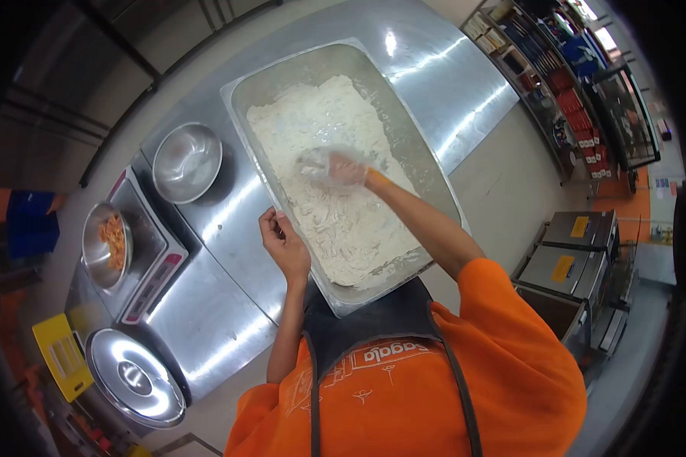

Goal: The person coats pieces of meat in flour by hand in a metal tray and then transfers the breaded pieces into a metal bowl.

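Note:
A deep rectangular metal tray [240, 114] lies in front of me, its near end close to my apron. Spread over its bottom is a thick layer of pale flour [343, 236], lumpy and streaked toward the near end. My right hand [335, 167], in a clear plastic glove, reaches into the tray over the middle of the flour; its fingers are blurred and dusted white. At the tray's left rim is my bare left hand [286, 244], fingers curled, with thumb and fingertips closed at the edge.
Left of the tray, an upright-sided steel bowl [187, 164] stands on the steel table [213, 282]. A second bowl [93, 247] with orange pieces sits on a scale [149, 251]. Nearer are a round metal lid [136, 377] and a yellow board [61, 358]. Shelves [556, 91] stand at right.

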`<action>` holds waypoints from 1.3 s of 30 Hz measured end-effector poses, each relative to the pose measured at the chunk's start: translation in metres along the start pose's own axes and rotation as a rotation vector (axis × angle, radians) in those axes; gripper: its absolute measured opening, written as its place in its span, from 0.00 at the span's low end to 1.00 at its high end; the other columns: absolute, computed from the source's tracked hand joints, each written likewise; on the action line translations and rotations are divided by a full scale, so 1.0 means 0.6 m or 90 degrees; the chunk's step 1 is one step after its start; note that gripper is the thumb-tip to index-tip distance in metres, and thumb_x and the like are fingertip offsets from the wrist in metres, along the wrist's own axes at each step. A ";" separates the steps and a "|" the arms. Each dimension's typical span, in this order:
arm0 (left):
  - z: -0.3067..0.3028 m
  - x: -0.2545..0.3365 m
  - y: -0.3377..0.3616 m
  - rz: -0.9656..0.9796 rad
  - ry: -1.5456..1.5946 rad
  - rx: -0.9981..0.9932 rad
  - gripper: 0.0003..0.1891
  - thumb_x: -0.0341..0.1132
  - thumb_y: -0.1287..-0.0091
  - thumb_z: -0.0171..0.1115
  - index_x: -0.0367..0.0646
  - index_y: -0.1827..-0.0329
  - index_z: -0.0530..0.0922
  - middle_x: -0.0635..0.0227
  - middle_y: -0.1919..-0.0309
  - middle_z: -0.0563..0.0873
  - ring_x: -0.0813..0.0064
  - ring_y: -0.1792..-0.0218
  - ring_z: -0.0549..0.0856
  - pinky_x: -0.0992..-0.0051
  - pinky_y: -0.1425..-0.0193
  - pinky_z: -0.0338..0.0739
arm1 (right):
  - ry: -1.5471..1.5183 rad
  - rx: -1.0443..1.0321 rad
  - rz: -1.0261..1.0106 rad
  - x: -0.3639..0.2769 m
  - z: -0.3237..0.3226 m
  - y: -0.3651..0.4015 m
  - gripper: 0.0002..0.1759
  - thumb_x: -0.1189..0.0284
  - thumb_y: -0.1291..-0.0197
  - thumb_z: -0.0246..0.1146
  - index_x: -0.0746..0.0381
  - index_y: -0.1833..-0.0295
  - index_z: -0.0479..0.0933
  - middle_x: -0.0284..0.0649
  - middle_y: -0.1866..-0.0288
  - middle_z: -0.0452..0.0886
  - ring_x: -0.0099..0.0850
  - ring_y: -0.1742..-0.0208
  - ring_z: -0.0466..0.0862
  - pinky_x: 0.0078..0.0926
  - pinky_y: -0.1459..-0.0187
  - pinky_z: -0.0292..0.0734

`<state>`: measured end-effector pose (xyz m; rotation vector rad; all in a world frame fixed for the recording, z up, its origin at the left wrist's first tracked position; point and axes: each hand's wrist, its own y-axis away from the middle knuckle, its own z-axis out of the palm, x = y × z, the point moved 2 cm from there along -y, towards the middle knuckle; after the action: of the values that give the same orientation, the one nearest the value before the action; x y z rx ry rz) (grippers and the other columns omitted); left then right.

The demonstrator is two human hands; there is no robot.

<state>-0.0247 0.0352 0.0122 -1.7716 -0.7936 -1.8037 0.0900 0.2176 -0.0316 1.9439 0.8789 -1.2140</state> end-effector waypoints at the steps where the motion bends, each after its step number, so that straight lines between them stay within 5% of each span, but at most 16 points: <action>1: 0.000 -0.001 0.000 -0.002 0.005 -0.004 0.13 0.35 0.21 0.50 0.31 0.47 0.73 0.66 0.63 0.82 0.80 0.62 0.78 0.79 0.55 0.73 | 0.286 0.056 -0.209 0.007 0.021 0.001 0.24 0.62 0.37 0.64 0.61 0.38 0.76 0.49 0.38 0.79 0.40 0.37 0.78 0.37 0.34 0.70; 2: -0.004 0.003 0.001 0.016 -0.042 0.010 0.12 0.34 0.22 0.50 0.32 0.48 0.73 0.67 0.64 0.80 0.80 0.62 0.77 0.79 0.56 0.72 | 0.584 0.118 -0.405 0.025 0.053 0.004 0.22 0.63 0.34 0.61 0.60 0.37 0.76 0.49 0.36 0.77 0.43 0.33 0.75 0.39 0.31 0.67; 4: -0.005 0.009 0.006 0.076 -0.108 0.007 0.11 0.34 0.22 0.50 0.33 0.49 0.73 0.66 0.62 0.79 0.77 0.60 0.76 0.76 0.53 0.71 | 0.309 0.056 -0.243 0.123 0.145 0.017 0.26 0.62 0.26 0.48 0.57 0.26 0.64 0.49 0.35 0.75 0.47 0.30 0.71 0.43 0.29 0.64; 5: -0.008 0.006 0.004 0.120 -0.126 -0.006 0.12 0.34 0.23 0.50 0.33 0.49 0.73 0.64 0.59 0.79 0.74 0.58 0.76 0.74 0.50 0.71 | 0.419 -0.022 -0.071 0.243 0.201 0.018 0.28 0.61 0.24 0.44 0.56 0.22 0.59 0.52 0.32 0.73 0.49 0.29 0.69 0.44 0.27 0.61; 6: -0.015 -0.019 -0.001 0.086 -0.111 -0.008 0.14 0.36 0.22 0.50 0.32 0.49 0.73 0.60 0.56 0.78 0.69 0.55 0.76 0.70 0.47 0.71 | 0.273 0.002 -0.427 0.207 0.190 0.060 0.27 0.60 0.24 0.45 0.55 0.24 0.62 0.54 0.33 0.73 0.51 0.30 0.70 0.47 0.28 0.61; 7: -0.018 -0.025 -0.004 0.097 -0.120 -0.005 0.15 0.38 0.22 0.49 0.30 0.49 0.73 0.57 0.57 0.78 0.65 0.56 0.76 0.68 0.46 0.71 | 0.455 -0.170 -0.294 0.266 0.206 0.061 0.26 0.60 0.24 0.45 0.60 0.27 0.66 0.54 0.33 0.73 0.52 0.31 0.71 0.47 0.29 0.63; 9: -0.010 -0.003 -0.002 0.086 -0.163 0.003 0.19 0.38 0.22 0.48 0.26 0.45 0.72 0.50 0.53 0.79 0.59 0.53 0.77 0.65 0.43 0.72 | 0.355 -0.378 -0.297 0.256 0.233 0.041 0.18 0.64 0.28 0.51 0.65 0.42 0.74 0.52 0.44 0.76 0.48 0.40 0.76 0.48 0.37 0.68; 11: 0.000 0.009 -0.002 0.089 -0.166 0.027 0.19 0.37 0.21 0.48 0.25 0.43 0.72 0.50 0.50 0.79 0.59 0.53 0.78 0.65 0.43 0.73 | 0.272 -0.146 -0.056 0.161 0.113 0.068 0.25 0.58 0.31 0.55 0.68 0.40 0.74 0.55 0.42 0.78 0.49 0.42 0.79 0.46 0.41 0.73; 14: -0.009 -0.011 -0.013 0.066 -0.137 0.011 0.18 0.37 0.21 0.48 0.25 0.43 0.71 0.49 0.49 0.79 0.60 0.52 0.78 0.66 0.44 0.73 | 0.481 0.184 -0.155 0.176 0.029 0.057 0.19 0.63 0.31 0.52 0.63 0.44 0.76 0.52 0.47 0.80 0.43 0.48 0.81 0.45 0.47 0.74; 18: -0.005 -0.001 -0.009 0.042 -0.109 -0.013 0.19 0.38 0.21 0.47 0.26 0.42 0.70 0.49 0.48 0.79 0.59 0.51 0.79 0.67 0.44 0.74 | 0.778 0.074 -0.425 0.048 0.067 0.168 0.19 0.59 0.34 0.55 0.62 0.48 0.79 0.50 0.51 0.82 0.45 0.51 0.82 0.46 0.49 0.74; 20: -0.005 -0.005 -0.011 0.059 -0.103 -0.004 0.17 0.36 0.21 0.47 0.27 0.43 0.71 0.50 0.50 0.79 0.61 0.53 0.79 0.67 0.46 0.74 | 0.513 -0.286 -0.089 0.033 0.091 0.180 0.18 0.59 0.35 0.55 0.61 0.54 0.81 0.51 0.52 0.83 0.47 0.49 0.82 0.48 0.47 0.73; 23: -0.008 -0.012 -0.014 0.067 -0.115 -0.009 0.17 0.36 0.21 0.46 0.27 0.44 0.71 0.50 0.50 0.79 0.60 0.53 0.79 0.67 0.45 0.74 | 0.537 -0.153 -0.328 0.196 0.061 0.121 0.16 0.61 0.36 0.55 0.61 0.58 0.82 0.53 0.55 0.84 0.44 0.53 0.84 0.46 0.52 0.76; 24: -0.010 -0.012 -0.016 0.060 -0.133 -0.009 0.18 0.37 0.21 0.46 0.26 0.43 0.71 0.50 0.48 0.79 0.59 0.51 0.79 0.67 0.43 0.73 | 0.544 -0.057 -0.124 0.210 0.034 0.119 0.14 0.64 0.36 0.56 0.63 0.56 0.81 0.54 0.57 0.84 0.45 0.59 0.85 0.47 0.57 0.77; 28: -0.006 -0.010 -0.014 0.100 -0.130 -0.015 0.18 0.36 0.21 0.46 0.25 0.43 0.71 0.49 0.48 0.79 0.58 0.50 0.79 0.67 0.42 0.73 | 0.251 0.023 0.007 0.268 0.029 0.155 0.16 0.61 0.43 0.65 0.63 0.59 0.84 0.48 0.64 0.86 0.44 0.59 0.85 0.45 0.56 0.78; 34: -0.017 -0.032 -0.032 0.110 -0.157 -0.011 0.18 0.36 0.21 0.47 0.24 0.44 0.72 0.46 0.48 0.80 0.57 0.48 0.80 0.66 0.41 0.73 | 0.038 0.020 0.030 0.116 0.196 0.083 0.17 0.62 0.46 0.66 0.64 0.58 0.83 0.49 0.63 0.85 0.45 0.59 0.85 0.44 0.56 0.79; 39: -0.018 -0.033 -0.030 0.136 -0.197 0.025 0.19 0.36 0.21 0.47 0.25 0.42 0.71 0.46 0.48 0.80 0.59 0.49 0.80 0.66 0.42 0.73 | 0.031 0.070 0.059 0.040 0.159 0.100 0.19 0.62 0.49 0.68 0.65 0.57 0.83 0.50 0.63 0.85 0.45 0.58 0.86 0.43 0.56 0.79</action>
<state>-0.0443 0.0391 -0.0087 -2.0539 -0.7164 -1.3885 0.1026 0.1115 -0.0747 2.0863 0.7516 -1.1873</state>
